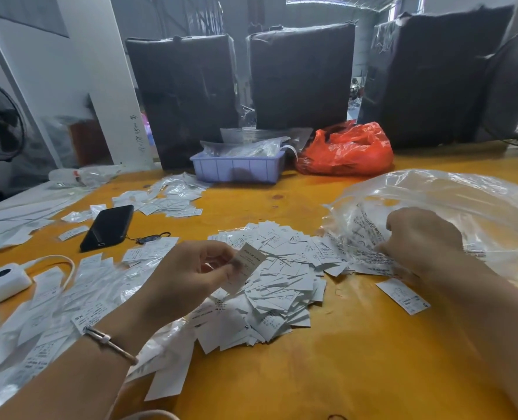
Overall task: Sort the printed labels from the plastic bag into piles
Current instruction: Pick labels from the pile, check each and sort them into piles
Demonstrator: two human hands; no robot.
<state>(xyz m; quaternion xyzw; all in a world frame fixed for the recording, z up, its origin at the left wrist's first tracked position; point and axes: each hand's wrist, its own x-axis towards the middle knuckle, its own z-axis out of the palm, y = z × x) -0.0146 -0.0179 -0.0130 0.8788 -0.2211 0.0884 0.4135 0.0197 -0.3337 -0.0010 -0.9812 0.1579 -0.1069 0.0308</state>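
A big heap of white printed labels (277, 277) lies in the middle of the orange table (342, 359). Above its left edge, my left hand (188, 274) pinches one small label (249, 263) between thumb and fingers. My right hand (421, 241) is at the mouth of the clear plastic bag (451, 201) on the right, its fingers curled on labels spilling out of the bag. One single label (403, 296) lies apart below the right hand. Another loose spread of labels (69, 301) covers the table's left side.
A black phone (107, 227) lies left of the heap, with a white power bank (0, 283) and cable at the far left. At the back stand a lilac tray (239, 168) of clear bags, a red plastic bag (347, 151) and several black wrapped bales.
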